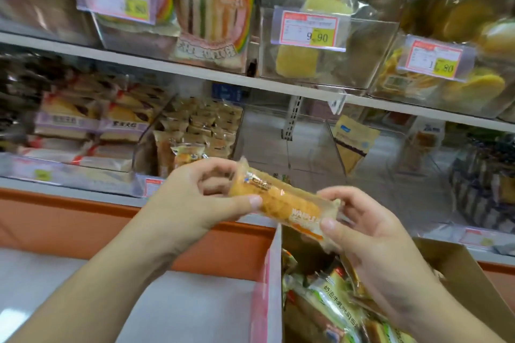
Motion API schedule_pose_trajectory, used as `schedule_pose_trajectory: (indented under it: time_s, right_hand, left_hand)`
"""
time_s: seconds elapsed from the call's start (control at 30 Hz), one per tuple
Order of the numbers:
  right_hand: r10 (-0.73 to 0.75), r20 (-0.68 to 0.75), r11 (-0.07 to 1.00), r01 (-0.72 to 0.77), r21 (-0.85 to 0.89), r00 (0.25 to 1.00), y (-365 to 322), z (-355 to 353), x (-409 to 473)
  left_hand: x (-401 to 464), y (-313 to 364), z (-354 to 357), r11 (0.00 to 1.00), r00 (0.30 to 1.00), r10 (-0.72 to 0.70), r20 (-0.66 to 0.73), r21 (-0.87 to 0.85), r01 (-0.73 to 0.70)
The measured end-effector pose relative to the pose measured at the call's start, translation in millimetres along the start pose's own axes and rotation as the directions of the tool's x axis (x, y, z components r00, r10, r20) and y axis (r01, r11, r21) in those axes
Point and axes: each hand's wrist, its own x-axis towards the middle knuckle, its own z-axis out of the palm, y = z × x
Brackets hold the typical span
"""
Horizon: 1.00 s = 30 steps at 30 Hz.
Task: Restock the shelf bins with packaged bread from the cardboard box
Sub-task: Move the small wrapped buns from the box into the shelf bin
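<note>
A long clear-wrapped bread pack (281,199) with orange print is held level in front of the lower shelf. My left hand (200,198) pinches its left end between thumb and fingers. My right hand (359,228) grips its right end, thumb on top. Below, the open cardboard box (457,267) holds several more wrapped breads (328,298). Right behind the pack stands a clear shelf bin (192,133) stocked with similar small packs. To its right is a clear bin (309,145) that looks almost bare.
The upper shelf carries clear bins with sandwich packs (214,8) and yellow cakes (298,61), fronted by price tags (309,28). Purple-labelled toast packs (92,125) fill the lower left. An orange shelf base (83,220) runs beneath, with pale floor at the lower left.
</note>
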Motion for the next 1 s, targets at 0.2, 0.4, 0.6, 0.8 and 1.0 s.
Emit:
schedule_pose_trajectory:
  time_s: [0.2, 0.4, 0.6, 0.8, 1.0]
  right_hand:
    - [0.007, 0.215, 0.95, 0.061, -0.306, 0.976, 14.5, 83.8, 39.0]
    - [-0.247, 0.336, 0.837, 0.375, -0.399, 0.909, -22.4, 156.3, 117.0]
    - [-0.343, 0.312, 0.677, 0.464, -0.571, 0.886, -24.1, 202.8, 187.3]
    - [-0.344, 0.311, 0.623, 0.463, -0.631, 0.886, 7.5, 220.4, 211.4]
    - [-0.339, 0.333, 0.556, 0.473, -0.683, 0.88, 22.1, 218.0, 209.4]
  left_hand:
    - [6.5, 1.9, -45.8, 0.985, 0.973, 0.114, -0.202, -0.102, -0.137]
    - [27.2, 1.9, -102.6, 0.948, 0.907, 0.287, -0.307, 0.227, -0.223]
    - [64.0, -9.2, -147.8, 0.878, 0.836, 0.408, -0.366, 0.408, -0.25]
    - [87.5, -49.0, -163.6, 0.902, 0.851, 0.355, -0.388, 0.383, -0.202]
    - [94.5, -69.4, -162.5, 0.887, 0.854, 0.342, -0.393, 0.436, -0.154]
